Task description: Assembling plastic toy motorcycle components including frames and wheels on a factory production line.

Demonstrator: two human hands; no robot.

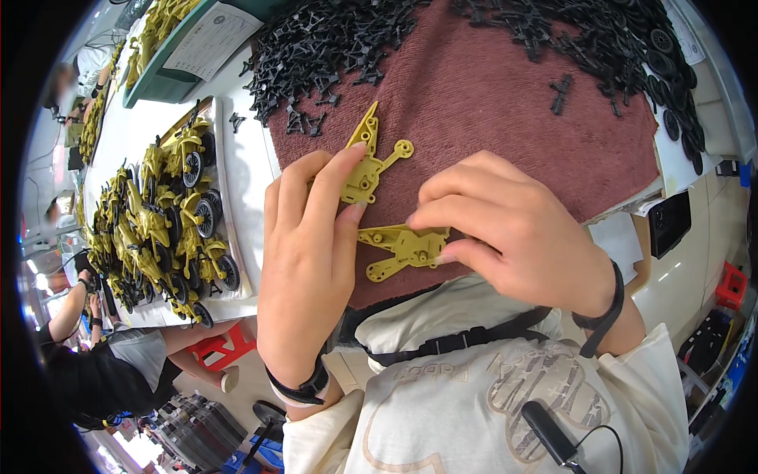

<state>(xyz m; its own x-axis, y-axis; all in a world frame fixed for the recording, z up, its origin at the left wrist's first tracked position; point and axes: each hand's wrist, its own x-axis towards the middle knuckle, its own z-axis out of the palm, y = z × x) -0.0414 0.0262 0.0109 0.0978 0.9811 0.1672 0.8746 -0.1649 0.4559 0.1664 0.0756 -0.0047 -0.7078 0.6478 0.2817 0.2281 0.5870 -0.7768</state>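
Over a reddish-brown towel (474, 103), my left hand (308, 229) pinches a yellow plastic toy motorcycle body half (365, 175), its pointed end up and a round-ended arm reaching to the right. Just below it, my right hand (505, 229) grips a second yellow body half (404, 249) between thumb and fingers. The inner sides of both pieces, with pegs and holes, face up. They are apart, and the left end of the lower piece lies close to my left thumb.
Piles of small black plastic parts (324, 47) lie along the towel's far side. Black toy wheels (671, 87) heap at the far right. Assembled yellow toy motorcycles (150, 229) crowd a tray at left, below a green bin (170, 67). A co-worker (103, 363) sits at lower left.
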